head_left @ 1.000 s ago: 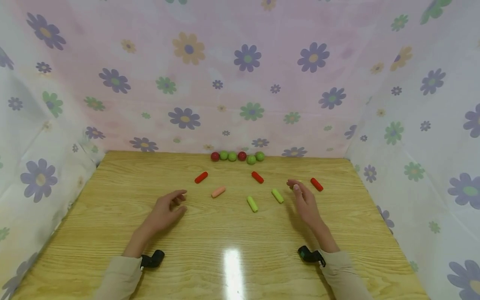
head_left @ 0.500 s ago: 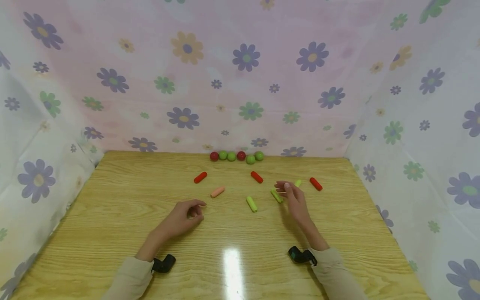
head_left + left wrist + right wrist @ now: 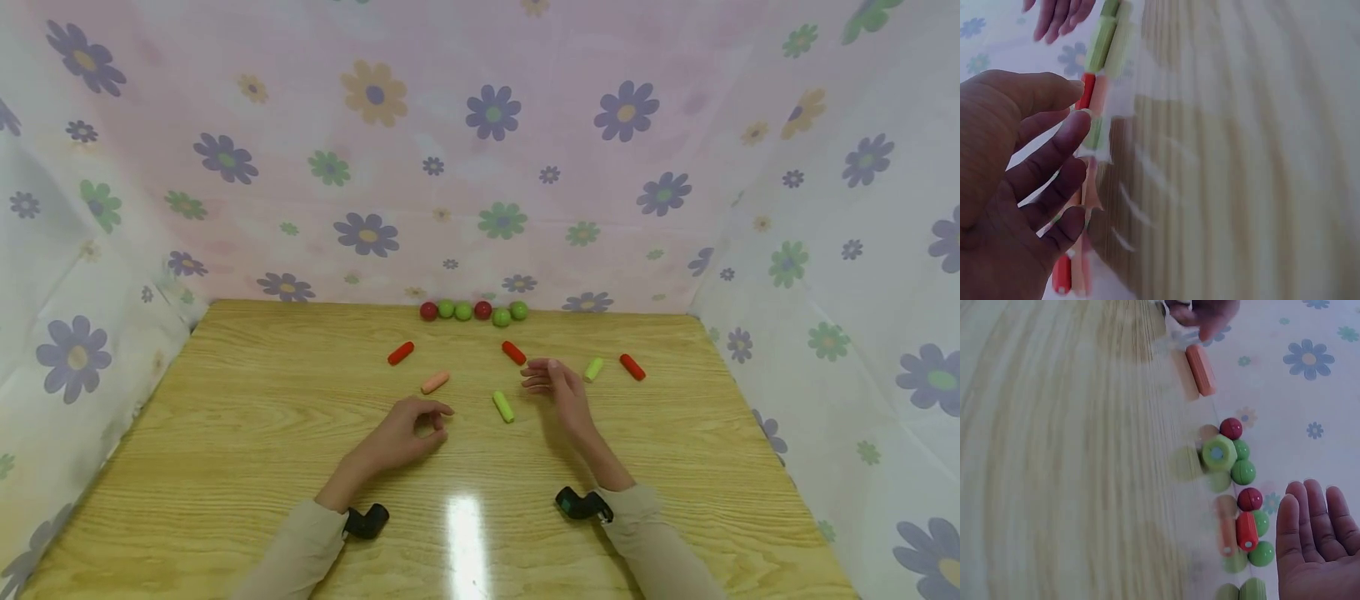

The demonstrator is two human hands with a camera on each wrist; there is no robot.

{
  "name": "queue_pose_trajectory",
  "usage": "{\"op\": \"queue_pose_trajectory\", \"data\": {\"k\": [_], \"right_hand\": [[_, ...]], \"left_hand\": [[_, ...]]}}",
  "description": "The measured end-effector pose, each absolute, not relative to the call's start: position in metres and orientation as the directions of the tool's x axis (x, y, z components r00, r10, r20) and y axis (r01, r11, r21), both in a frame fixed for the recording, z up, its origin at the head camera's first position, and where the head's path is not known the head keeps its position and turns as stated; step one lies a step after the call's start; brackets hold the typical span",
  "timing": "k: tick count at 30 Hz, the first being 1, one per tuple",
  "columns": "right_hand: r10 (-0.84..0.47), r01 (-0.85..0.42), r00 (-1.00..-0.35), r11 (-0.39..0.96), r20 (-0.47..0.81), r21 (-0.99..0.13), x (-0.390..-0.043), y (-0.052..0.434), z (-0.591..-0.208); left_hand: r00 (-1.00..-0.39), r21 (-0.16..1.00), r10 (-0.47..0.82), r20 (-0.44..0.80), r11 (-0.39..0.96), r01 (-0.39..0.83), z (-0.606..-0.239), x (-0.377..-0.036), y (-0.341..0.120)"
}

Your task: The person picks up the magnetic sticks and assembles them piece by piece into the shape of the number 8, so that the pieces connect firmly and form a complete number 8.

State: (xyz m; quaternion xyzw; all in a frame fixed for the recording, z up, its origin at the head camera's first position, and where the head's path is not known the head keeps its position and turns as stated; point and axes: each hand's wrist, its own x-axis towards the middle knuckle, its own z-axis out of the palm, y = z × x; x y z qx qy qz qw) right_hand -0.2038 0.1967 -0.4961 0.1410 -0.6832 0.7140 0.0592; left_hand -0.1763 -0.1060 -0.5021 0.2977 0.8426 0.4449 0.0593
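Wooden table (image 3: pixel 225 433): green cylinder (image 3: pixel 504 407) between left hand (image 3: pixel 408 429), loosely curled, and right hand (image 3: pixel 558 387), fingers relaxed.

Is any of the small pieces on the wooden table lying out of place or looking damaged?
Only slightly: one green round bead sits just in front of the row of red and green round beads at the back edge. Nothing looks damaged or spilled.

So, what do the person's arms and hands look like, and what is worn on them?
Both hands, the left hand and the right hand, are bare, with no gloves or rings visible. Each arm has a long beige sleeve reaching the wrist. A small black camera sits at each wrist, beside the cuff. No cables show.
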Motion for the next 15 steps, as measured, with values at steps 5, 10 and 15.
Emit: {"op": "queue_pose_trajectory", "data": {"k": [5,10,15], "right_hand": [[-0.107,-0.201,-0.972,-0.074,0.208,-0.977,-0.204,0.187,-0.499],[-0.068,-0.132,-0.989,-0.035,0.135,-0.991,-0.206,0.182,-0.502],[-0.018,-0.108,-0.994,-0.020,0.108,-0.994,-0.208,0.180,-0.502]], "left_hand": [[-0.792,0.796,0.569,0.222,0.363,0.484,-0.506,-0.180,-0.087],[-0.790,0.807,0.563,0.244,0.334,0.487,-0.507,-0.182,-0.071],[-0.779,0.809,0.565,0.271,0.305,0.503,-0.509,-0.187,-0.056]]}}
